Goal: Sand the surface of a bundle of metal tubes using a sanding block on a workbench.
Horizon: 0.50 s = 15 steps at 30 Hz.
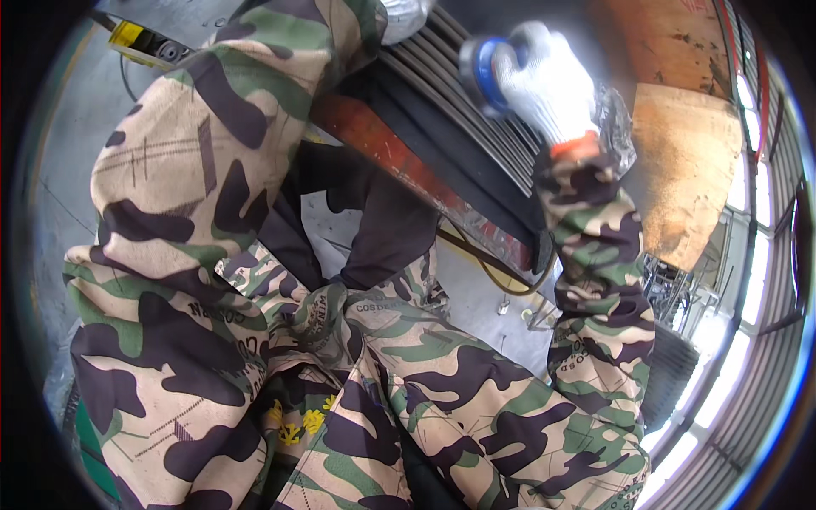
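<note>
My right hand [544, 81], in a white knit glove with an orange cuff, is closed around a round blue-and-grey thing [487, 72]. It is blurred, and I cannot make out its kind. The hand is above the right end of a bundle of thin metal rods [459, 89]. At the top edge, my left hand [406, 19] shows only as a piece of white glove beside the rods' far end. Its fingers are out of sight. Crumpled clear plastic [618, 127] shows beside my right wrist.
The rods lie along a dark surface [425, 140] edged by a worn red metal beam [391, 149]. Rusty brown panels [688, 161] stand at the right. A yellow-and-black device [140, 41] is at the upper left above the grey floor [64, 183]. A bent brown hose [493, 272] hangs below the beam.
</note>
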### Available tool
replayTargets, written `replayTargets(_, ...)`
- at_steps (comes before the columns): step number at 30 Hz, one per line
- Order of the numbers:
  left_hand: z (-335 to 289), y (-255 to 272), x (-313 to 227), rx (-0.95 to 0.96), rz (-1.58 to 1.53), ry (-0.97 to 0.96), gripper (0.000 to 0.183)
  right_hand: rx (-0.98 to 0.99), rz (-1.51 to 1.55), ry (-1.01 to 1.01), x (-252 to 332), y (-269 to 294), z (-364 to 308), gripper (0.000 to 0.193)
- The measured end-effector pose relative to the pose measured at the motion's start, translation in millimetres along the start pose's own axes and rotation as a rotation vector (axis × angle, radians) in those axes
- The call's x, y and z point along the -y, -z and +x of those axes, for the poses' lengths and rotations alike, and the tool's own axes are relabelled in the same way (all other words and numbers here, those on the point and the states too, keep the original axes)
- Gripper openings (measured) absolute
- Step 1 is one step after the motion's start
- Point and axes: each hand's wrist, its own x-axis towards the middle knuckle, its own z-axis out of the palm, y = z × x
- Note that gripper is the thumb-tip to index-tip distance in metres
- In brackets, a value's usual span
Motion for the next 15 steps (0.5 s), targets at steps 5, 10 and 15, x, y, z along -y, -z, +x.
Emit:
replayTargets(5, -1.0, -2.1, 0.6, -0.003, 0.000, -0.020, 0.050, 0.011, 0.008, 0.009, 3.2, 0.0, 15.7, 0.037)
replayTargets(10, -14.3, -0.3, 5.3, -0.052, -0.026, -0.065, 0.052, -0.186, 0.036, 0.109, 20.8, 2.6, 17.2, 0.021)
replayTargets(15, -21.0, -1.8, 1.0, -0.177, 0.022, -0.086, 0.050, 0.028, -0.011, 0.011, 16.1, 0.5, 15.3, 0.038)
